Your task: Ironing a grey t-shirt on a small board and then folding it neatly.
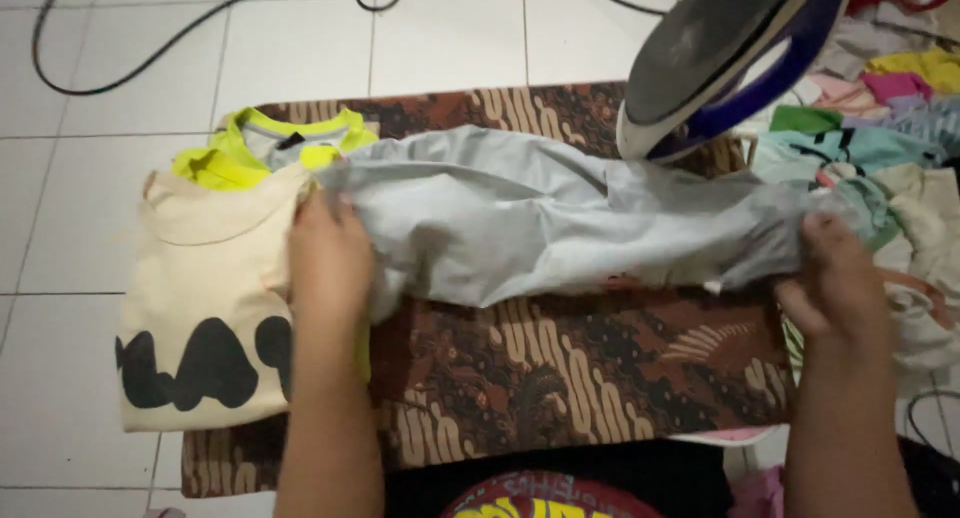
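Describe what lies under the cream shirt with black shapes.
Under the cream shirt a neon-yellow and grey garment pokes out at the top, on the brown patterned cloth. The rest of that garment is covered.

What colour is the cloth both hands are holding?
The cloth is light grey, seen in the head view, held by the left hand and right hand.

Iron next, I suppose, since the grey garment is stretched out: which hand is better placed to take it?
Probably the right hand: the iron stands upright at the far right. The left hand pins the grey garment beside the folded cream shirt.
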